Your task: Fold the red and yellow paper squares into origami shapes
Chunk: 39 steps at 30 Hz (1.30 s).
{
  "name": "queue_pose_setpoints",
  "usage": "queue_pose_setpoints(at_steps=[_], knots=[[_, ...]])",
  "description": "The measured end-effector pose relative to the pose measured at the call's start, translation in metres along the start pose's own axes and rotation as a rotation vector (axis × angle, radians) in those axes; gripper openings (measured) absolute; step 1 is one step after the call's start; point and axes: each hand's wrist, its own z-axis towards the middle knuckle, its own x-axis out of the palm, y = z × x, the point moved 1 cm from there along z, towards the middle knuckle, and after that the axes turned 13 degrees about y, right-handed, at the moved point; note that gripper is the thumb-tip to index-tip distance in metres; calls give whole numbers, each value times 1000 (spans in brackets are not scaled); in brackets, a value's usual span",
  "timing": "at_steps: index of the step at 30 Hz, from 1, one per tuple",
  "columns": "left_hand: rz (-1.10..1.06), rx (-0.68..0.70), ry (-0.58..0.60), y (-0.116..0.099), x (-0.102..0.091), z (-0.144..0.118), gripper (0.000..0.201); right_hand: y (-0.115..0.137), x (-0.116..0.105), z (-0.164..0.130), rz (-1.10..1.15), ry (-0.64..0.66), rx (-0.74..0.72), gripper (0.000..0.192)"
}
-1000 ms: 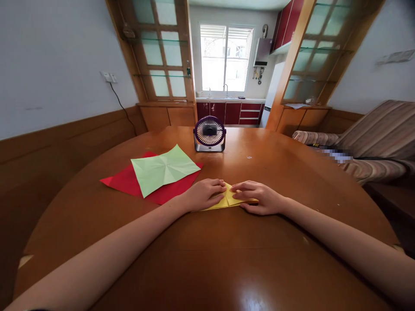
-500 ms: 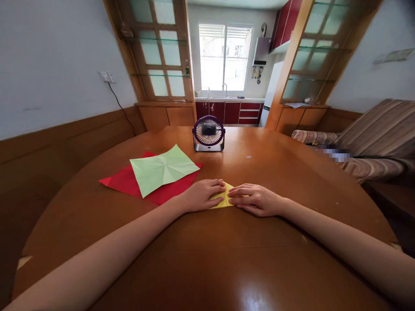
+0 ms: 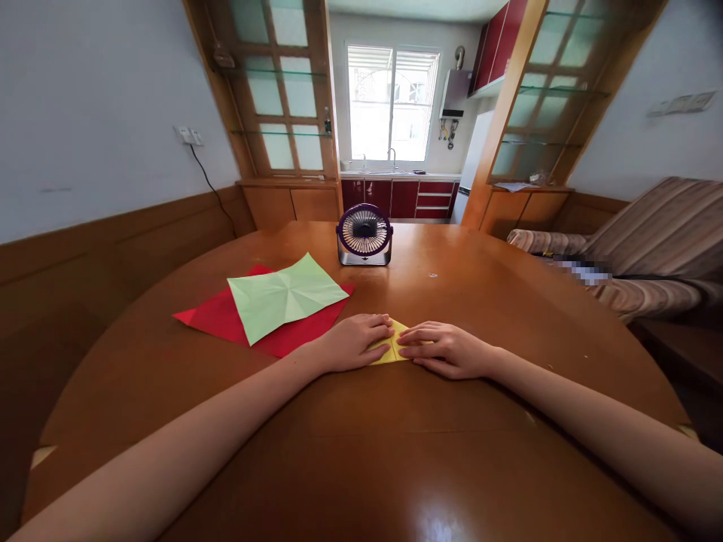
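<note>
A small folded piece of yellow paper [image 3: 394,354] lies on the table in front of me, with a crease line running down its middle. My left hand [image 3: 360,342] rests flat over its left side, fingers stretched out and a little apart. On the right side, the extended fingers of my right hand [image 3: 445,350] press down on the paper. Both hands cover much of it, so its full outline is hidden. Just beyond my left forearm, a creased light green sheet [image 3: 288,290] lies on top of red paper [image 3: 208,315].
A purple-rimmed desk fan [image 3: 364,233] stands farther back on the wooden table [image 3: 361,459]. A tiny white scrap [image 3: 432,275] lies to the right of the fan. Beyond the table's right edge is a striped armchair [image 3: 660,233].
Both hands stay on the yellow paper with hardly any movement. The whole view has shifted very slightly.
</note>
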Motion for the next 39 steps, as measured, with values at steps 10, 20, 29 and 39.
queue_pose_setpoints(at_steps=[10, 20, 29, 39], knots=[[-28, 47, -54, 3, 2, -3, 34, -2, -4, -3, 147, -85, 55, 29], [-56, 22, -50, 6, 5, -2, 34, -8, 2, -7, 65, -41, 122, 27], [-62, 28, -74, 2, 3, 1, 30, -6, 0, -6, 65, -32, 98, 26], [-47, -126, -87, -7, 6, 15, 31, -6, 0, -5, 112, -42, 102, 23]])
